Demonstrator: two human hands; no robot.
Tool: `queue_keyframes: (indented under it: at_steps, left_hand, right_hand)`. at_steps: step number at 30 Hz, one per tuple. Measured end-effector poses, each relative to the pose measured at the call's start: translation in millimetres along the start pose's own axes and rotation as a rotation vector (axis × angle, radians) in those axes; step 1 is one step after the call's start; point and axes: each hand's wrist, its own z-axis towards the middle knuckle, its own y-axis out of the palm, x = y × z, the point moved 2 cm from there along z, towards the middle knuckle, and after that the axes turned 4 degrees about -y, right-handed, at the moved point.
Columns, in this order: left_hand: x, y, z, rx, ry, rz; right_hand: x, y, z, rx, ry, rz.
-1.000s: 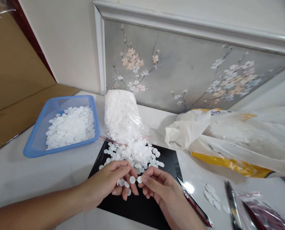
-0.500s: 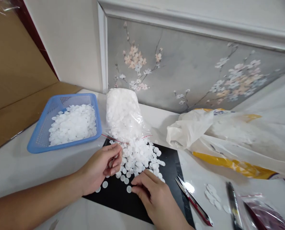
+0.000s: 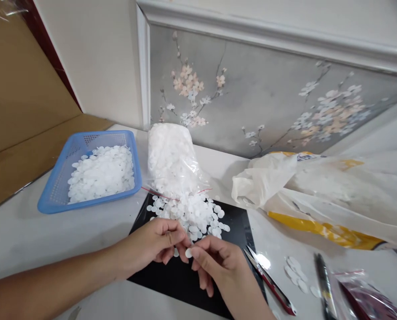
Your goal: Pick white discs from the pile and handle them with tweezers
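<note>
My right hand (image 3: 216,262) pinches a small white disc (image 3: 188,253) between thumb and forefinger. Close beside it on the left, my left hand (image 3: 166,242) has its fingers curled together near the disc's edge; what sits inside them, if anything, is hidden. Both hands are over a black mat (image 3: 174,286). Just beyond them a heap of white discs (image 3: 196,211) spreads out from the mouth of a clear zip bag (image 3: 171,151), which lies full of the same discs.
At the left stands a blue plastic basket (image 3: 46,204) part filled with white discs. Red-handled thread snips (image 3: 268,280), a few loose discs (image 3: 295,271), a black pen (image 3: 324,284) and a bag with purple contents (image 3: 371,295) lie right. Behind are a plastic bag (image 3: 318,191) and floral panel (image 3: 251,89).
Both hands have come together over the mat. My right hand has lifted a disc from the mat's front area, and my left hand has moved right and toward me.
</note>
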Motion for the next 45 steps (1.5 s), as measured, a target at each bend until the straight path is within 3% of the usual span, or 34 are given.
queue_keyframes:
  at_steps: [4,8,14,20,25,27,30,33,34,37,41,43,45]
  left_hand:
    - [0.8,5.0,-1.9,0.003,0.003,0.018]
    - [4.8,6.3,-3.4,0.083,0.034,0.113]
    - [9.4,6.2,-4.8,0.097,-0.011,0.141]
    - [7.7,7.3,-4.5,0.074,0.005,0.153]
    - [15.4,9.6,-10.0,0.071,-0.027,0.144]
    - [17.0,10.1,-11.3,0.081,-0.052,0.139]
    - [15.9,10.7,-11.1,0.077,-0.102,0.097]
    - [12.7,12.1,-7.9,0.056,-0.134,0.004]
    - [11.5,13.0,-6.4,0.048,-0.141,-0.026]
    - [9.3,17.9,-1.5,0.032,-0.146,-0.076]
    - [12.7,33.1,4.4,-0.032,-0.142,-0.105]
    - [16.7,44.3,8.4,-0.069,-0.148,-0.116]
    - [20.7,56.6,14.2,-0.092,-0.157,-0.099]
  right_hand:
    - [-5.4,1.4,1.3,0.003,0.036,0.169]
    - [-4.2,2.8,2.4,-0.008,0.027,0.202]
    - [-6.1,-0.3,3.7,0.018,-0.007,0.254]
    - [-4.5,2.3,3.9,-0.044,0.005,0.118]
    - [-9.9,1.1,1.2,-0.007,-0.044,-0.031]
    - [-16.9,-12.2,-2.7,0.059,-0.129,-0.24]
    - [-22.5,-52.3,-11.4,0.192,-0.358,-0.79]
    - [-9.7,-100.6,-22.2,0.313,-0.553,-1.232]
    - [-1.4,-113.9,-25.1,0.299,-0.529,-1.309]
    - [20.9,-136.4,-32.3,0.208,-0.363,-1.299]
    - [24.9,-135.0,-37.8,0.224,-0.167,-1.115]
    - [17.1,-129.3,-39.9,0.243,-0.2,-1.055]
    - [6.2,-124.6,-43.6,0.338,-0.339,-1.008]
